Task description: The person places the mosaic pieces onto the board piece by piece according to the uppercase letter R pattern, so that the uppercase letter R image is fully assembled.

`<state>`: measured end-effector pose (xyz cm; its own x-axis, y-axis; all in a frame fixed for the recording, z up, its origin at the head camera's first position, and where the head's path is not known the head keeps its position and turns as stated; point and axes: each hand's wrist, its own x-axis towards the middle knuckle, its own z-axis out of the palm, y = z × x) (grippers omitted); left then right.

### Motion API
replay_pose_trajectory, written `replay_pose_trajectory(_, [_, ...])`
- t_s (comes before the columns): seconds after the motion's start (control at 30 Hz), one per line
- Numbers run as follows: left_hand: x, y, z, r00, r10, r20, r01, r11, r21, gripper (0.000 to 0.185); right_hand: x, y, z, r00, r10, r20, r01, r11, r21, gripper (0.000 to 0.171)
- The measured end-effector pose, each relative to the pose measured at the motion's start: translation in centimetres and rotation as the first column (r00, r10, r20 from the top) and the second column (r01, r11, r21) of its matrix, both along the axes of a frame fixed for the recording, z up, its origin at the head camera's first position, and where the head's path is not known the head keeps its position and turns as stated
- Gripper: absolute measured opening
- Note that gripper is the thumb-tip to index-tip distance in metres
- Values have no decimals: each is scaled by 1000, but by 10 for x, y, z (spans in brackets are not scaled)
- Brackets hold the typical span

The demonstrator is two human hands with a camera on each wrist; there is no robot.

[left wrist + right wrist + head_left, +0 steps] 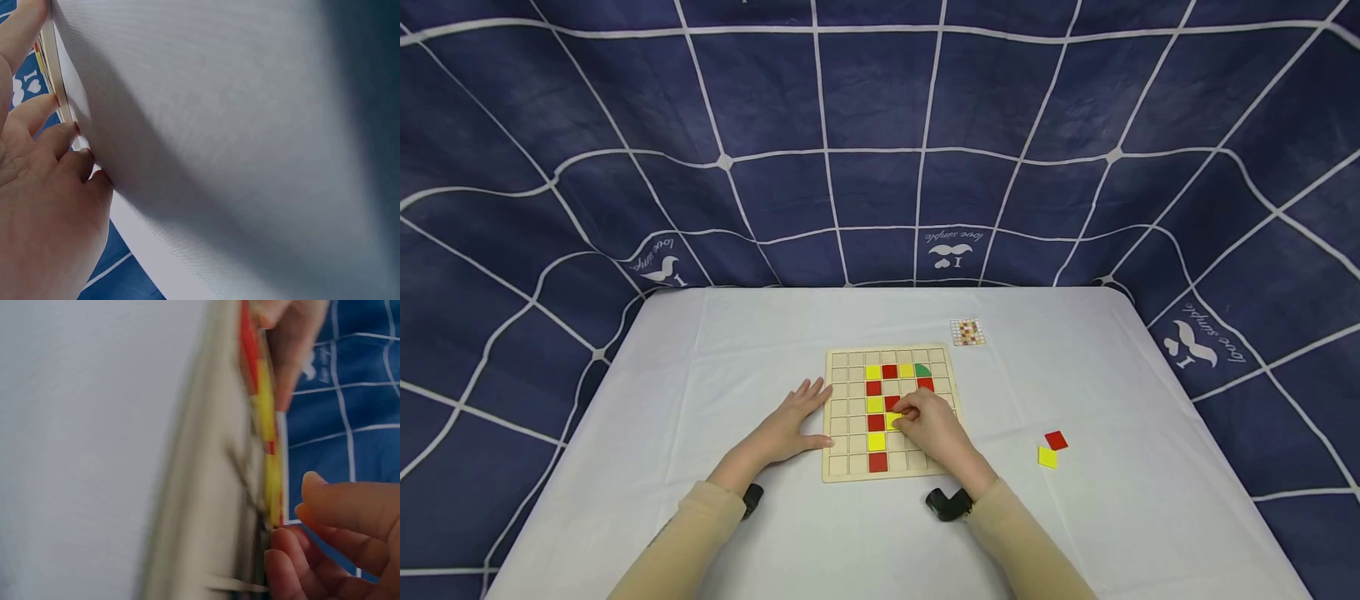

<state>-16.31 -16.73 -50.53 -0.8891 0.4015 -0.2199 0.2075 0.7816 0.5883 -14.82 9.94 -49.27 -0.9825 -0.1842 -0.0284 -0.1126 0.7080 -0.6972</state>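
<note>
A pale wooden grid board (850, 467) lies on the table, with red, yellow and green tiles set in some of its squares. My left hand (786, 423) rests spread at the board's left edge, fingertips and thumb right at the rim. My right hand (932, 423) is over the middle of the board, fingertips at a yellow tile (892, 421) just below a red tile (891, 403). In the right wrist view, the thumb (337, 497) and forefinger come close together with no tile showing between them, while other fingertips reach the board.
Right of the board, a loose red tile (1056, 440) and a loose yellow tile (1047, 457) lie on the white tablecloth (1120, 358). A small printed pattern card (967, 332) sits beyond the board's far right corner. Dark blue checked cloth (880, 192) hangs around the table.
</note>
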Motion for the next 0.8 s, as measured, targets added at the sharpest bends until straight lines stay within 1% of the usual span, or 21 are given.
replay_pose_trajectory(0.17, [0,0,1,1000,-5,0,5,1000,-4,94,2,14,11,999,-34,23,36,997,-69,12])
replay_pose_trajectory(0.33, [0,1,1,1000,-5,3,5,1000,-2,94,5,43,18,993,-112,46,117,987,-114,15])
replay_pose_trajectory(0.47, [0,1,0,1000,0,3,0,1000,-5,94,7,76,15,977,-202,62,207,972,-110,18])
replay_pose_trajectory(0.6, [0,1,0,1000,3,-1,-3,1000,-10,94,11,112,12,952,-294,83,301,949,-91,23])
replay_pose_trajectory(0.8, [0,2,0,1000,8,-7,-8,1000,-11,94,27,158,10,921,-380,89,382,924,-7,29])
